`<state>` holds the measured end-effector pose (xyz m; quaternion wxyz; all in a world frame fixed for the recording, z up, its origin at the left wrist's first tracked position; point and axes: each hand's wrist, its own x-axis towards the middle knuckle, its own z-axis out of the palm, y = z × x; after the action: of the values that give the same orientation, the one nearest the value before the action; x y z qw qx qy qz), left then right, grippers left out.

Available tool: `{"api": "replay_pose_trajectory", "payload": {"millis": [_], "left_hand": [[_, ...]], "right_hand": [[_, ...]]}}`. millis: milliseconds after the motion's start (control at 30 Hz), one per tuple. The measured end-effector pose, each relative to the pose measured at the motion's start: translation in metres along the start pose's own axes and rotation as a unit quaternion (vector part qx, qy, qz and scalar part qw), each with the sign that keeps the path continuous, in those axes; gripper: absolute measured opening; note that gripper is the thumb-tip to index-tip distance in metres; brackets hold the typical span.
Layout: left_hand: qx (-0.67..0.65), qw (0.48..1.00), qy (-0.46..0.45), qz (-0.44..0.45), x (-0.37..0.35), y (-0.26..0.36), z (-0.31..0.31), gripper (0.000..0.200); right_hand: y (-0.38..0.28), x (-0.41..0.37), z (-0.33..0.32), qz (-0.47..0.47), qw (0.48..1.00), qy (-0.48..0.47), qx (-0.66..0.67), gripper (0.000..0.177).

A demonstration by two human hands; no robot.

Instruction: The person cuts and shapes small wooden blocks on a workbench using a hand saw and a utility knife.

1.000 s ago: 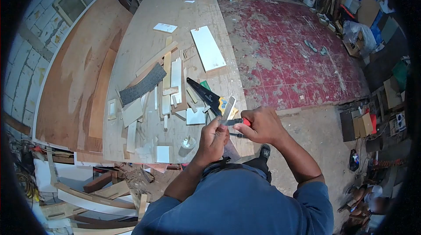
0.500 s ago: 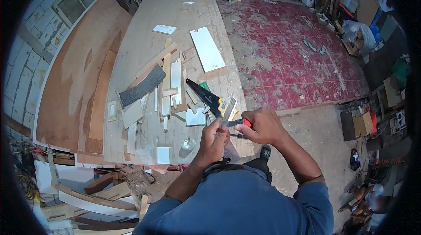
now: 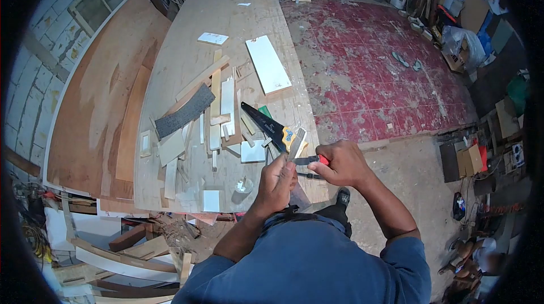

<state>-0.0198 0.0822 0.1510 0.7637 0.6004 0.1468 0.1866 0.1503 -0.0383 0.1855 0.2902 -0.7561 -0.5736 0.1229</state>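
Observation:
My left hand (image 3: 276, 182) is closed around a narrow pale strip (image 3: 298, 142), which points up and away over the table edge. Just to its right, my right hand (image 3: 341, 164) grips a red-and-black hand tool (image 3: 323, 159). The tool's dark front part reaches toward the left fingers and the strip; I cannot tell its exact kind. Beyond the hands lies a handsaw (image 3: 266, 121) with a black blade and a yellow handle, its handle overlapped by the strip in this view.
The plywood table (image 3: 170, 71) carries wood offcuts, a dark grey rough strip (image 3: 185, 112), a white board (image 3: 268, 64) and a small clear container (image 3: 243, 185). Large plywood sheets (image 3: 96, 111) lean at left. A red tiled floor (image 3: 374, 66) lies beyond; a cardboard box (image 3: 469, 160) stands right.
My right hand and the red-and-black tool have shifted slightly right, away from my left hand. My left hand and the strip stay nearly in place.

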Motion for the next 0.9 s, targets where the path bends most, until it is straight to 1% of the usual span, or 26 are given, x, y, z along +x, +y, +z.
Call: {"api": "replay_pose_trajectory", "payload": {"millis": [133, 333, 400, 467, 500, 533, 567, 600, 633, 667, 700, 733, 767, 800, 833, 867, 900], "left_hand": [[0.017, 1.0, 0.001, 0.007, -0.002, -0.002, 0.001, 0.031], [0.001, 1.0, 0.001, -0.005, -0.003, -0.002, 0.005, 0.03], [-0.003, 1.0, 0.0, -0.011, -0.003, -0.003, 0.006, 0.029], [-0.007, 1.0, 0.0, -0.017, -0.005, -0.003, 0.006, 0.028], [-0.034, 0.998, 0.035, 0.028, -0.008, -0.002, 0.006, 0.028], [-0.06, 0.993, 0.071, 0.074, -0.01, -0.001, 0.004, 0.03], [-0.047, 0.969, 0.066, 0.232, -0.012, -0.001, -0.017, 0.028], [-0.018, 0.954, 0.114, 0.275, -0.025, 0.019, -0.032, 0.028], [-0.092, 0.945, 0.116, 0.29, -0.033, 0.054, -0.034, 0.028], [-0.163, 0.929, 0.125, 0.308, -0.037, 0.081, -0.034, 0.028], [-0.157, 0.923, 0.145, 0.32, -0.034, 0.083, -0.041, 0.028], [-0.07, 0.961, 0.165, 0.21, -0.03, 0.083, -0.049, 0.033], [0.011, 0.979, 0.181, 0.091, -0.028, 0.08, -0.054, 0.039], [0.011, 0.975, 0.198, 0.098, -0.026, 0.075, -0.055, 0.039], [0.005, 0.985, 0.159, 0.072, -0.021, 0.069, -0.053, 0.038], [-0.003, 0.993, 0.113, 0.042, -0.017, 0.063, -0.051, 0.037], [-0.004, 0.993, 0.111, 0.04, -0.014, 0.06, -0.049, 0.037]], "right_hand": [[0.0, -0.002, 0.001, -0.004, 1.0, 0.012, -0.001, 0.049], [0.003, -0.007, 0.002, 0.002, 1.0, 0.004, 0.0, 0.048], [0.005, -0.008, 0.002, 0.011, 0.999, -0.016, -0.031, 0.055], [0.008, -0.01, 0.002, 0.015, 0.999, -0.018, -0.032, 0.056], [0.012, -0.011, 0.002, 0.02, 0.999, -0.02, -0.032, 0.058], [0.029, -0.01, 0.006, 0.082, 0.993, -0.036, -0.081, 0.06], [0.057, -0.012, 0.016, 0.148, 0.98, -0.049, -0.126, 0.063], [0.095, -0.025, 0.031, 0.212, 0.967, -0.055, -0.134, 0.065], [0.135, -0.035, 0.035, 0.266, 0.951, -0.06, -0.148, 0.068], [0.158, -0.052, 0.035, 0.295, 0.943, -0.046, -0.148, 0.064], [0.178, -0.073, 0.039, 0.315, 0.937, -0.035, -0.148, 0.06], [0.2, -0.09, 0.043, 0.31, 0.943, -0.007, -0.123, 0.064], [0.205, -0.103, 0.042, 0.336, 0.933, 0.012, -0.124, 0.064], [0.206, -0.11, 0.038, 0.368, 0.921, 0.035, -0.124, 0.064], [0.207, -0.111, 0.038, 0.36, 0.924, 0.032, -0.126, 0.064], [0.209, -0.116, 0.038, 0.381, 0.915, 0.059, -0.116, 0.063], [0.205, -0.121, 0.036, 0.406, 0.903, 0.087, -0.106, 0.063]]}}
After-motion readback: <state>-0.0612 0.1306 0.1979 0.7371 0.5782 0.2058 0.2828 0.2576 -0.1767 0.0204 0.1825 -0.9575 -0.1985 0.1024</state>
